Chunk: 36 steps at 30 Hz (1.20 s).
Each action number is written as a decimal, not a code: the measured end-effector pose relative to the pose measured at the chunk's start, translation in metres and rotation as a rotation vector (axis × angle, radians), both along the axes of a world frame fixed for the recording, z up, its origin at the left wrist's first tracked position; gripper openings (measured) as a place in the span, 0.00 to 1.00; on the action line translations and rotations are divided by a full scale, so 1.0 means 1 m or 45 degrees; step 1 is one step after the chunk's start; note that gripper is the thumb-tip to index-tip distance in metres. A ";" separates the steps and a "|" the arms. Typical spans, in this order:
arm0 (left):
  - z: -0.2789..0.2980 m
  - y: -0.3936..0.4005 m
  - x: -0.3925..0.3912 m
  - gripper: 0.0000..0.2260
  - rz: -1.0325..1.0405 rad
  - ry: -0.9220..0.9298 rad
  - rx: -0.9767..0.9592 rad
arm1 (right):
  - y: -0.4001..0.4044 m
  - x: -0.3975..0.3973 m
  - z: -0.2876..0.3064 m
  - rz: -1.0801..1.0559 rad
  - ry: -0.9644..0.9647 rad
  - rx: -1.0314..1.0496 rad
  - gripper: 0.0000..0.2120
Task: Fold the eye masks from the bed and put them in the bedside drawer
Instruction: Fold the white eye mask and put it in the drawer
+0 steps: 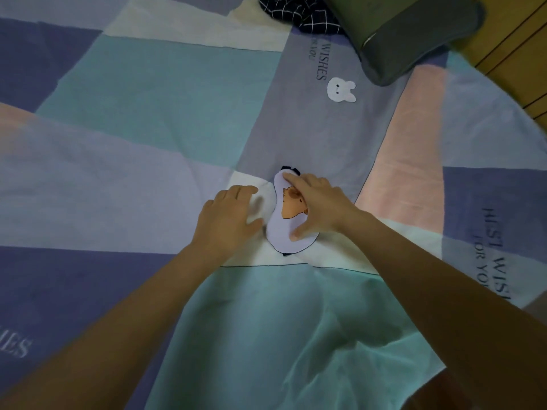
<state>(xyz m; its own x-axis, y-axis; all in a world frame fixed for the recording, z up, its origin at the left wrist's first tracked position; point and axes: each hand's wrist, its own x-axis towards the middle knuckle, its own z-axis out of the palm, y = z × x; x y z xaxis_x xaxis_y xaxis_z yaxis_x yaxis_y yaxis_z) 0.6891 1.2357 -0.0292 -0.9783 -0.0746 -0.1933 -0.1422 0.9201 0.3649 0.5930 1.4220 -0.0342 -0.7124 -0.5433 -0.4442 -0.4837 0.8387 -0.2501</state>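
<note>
1. The eye mask lies flat on the bed, on a white patch of the quilt just ahead of me, with its long axis running away from me and a little to the right. A dark strap peeks out at both the far and the near end.
2. My right hand is on it: spread fingers press the far lobe and my thumb presses the near lobe. The fingers are nearly straight, pressing rather than gripping, so nothing is lifted.
3. My left hand rests flat on the quilt just beside the mask's left edge, fingers relaxed and holding nothing. I cannot tell whether its thumb touches the mask's rim.
4. So the mask sits between my two hands, the right one on it and the left one alongside. I judge the fold should bring one lobe over the other along that long axis, with the right thumb and fingers already at the two ends.
5. The room is good: bare quilt lies to the left and towards me. A grey cushion and a dark checked cloth lie well apart at the far right. The bed's right edge and the wooden floor are out to my right; no drawer is in view.
</note>
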 end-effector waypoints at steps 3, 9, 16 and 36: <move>0.001 0.004 -0.001 0.23 0.063 -0.053 0.091 | 0.002 0.007 -0.001 -0.022 -0.005 -0.185 0.47; 0.004 0.015 -0.006 0.12 0.298 -0.226 0.677 | 0.009 0.025 0.002 -0.380 -0.338 -0.769 0.11; 0.014 0.023 -0.016 0.14 0.692 -0.126 1.365 | 0.019 0.031 0.014 -0.773 -0.827 -1.189 0.18; 0.035 0.022 -0.030 0.08 1.186 0.194 1.827 | -0.010 0.045 0.033 -1.133 -0.899 -1.423 0.04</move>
<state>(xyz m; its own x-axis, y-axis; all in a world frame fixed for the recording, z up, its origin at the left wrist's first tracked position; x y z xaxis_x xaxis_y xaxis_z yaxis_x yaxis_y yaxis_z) 0.6588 1.2579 0.0057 -0.7233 -0.4488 -0.5248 -0.2868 -0.4962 0.8195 0.6378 1.4118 -0.0009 -0.7995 -0.3490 -0.4888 0.5129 0.0267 -0.8580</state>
